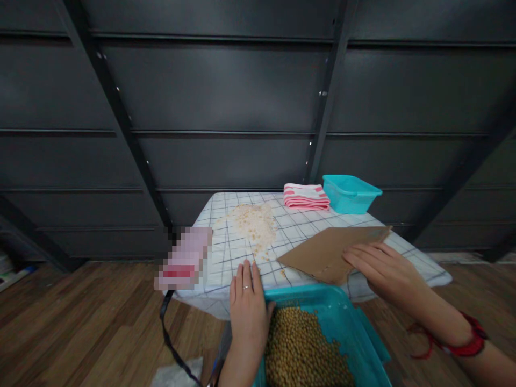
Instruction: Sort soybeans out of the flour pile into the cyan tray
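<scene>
My left hand (248,309), a ring on one finger, lies with its fingers stretched over the table's front edge. Its thumb reaches the rim of a turquoise plastic tub (322,290), partly filled with small round yellow-brown beans (300,344). A flat piece of brown cardboard (322,250) is tilted above the table, just behind the tub. My right hand (374,263) grips its right side, fingers across the top and thumb hidden. Beyond my left hand, pale crumbs and powder (256,223) are spread on the checked tablecloth (220,252).
At the back right stand a smaller turquoise basin (350,196) and a folded pink-and-white striped towel (306,196). A blurred pink object (187,258) lies on the left edge. A dark cord (167,333) hangs below it. Dark metal panels (226,86) rise behind the table.
</scene>
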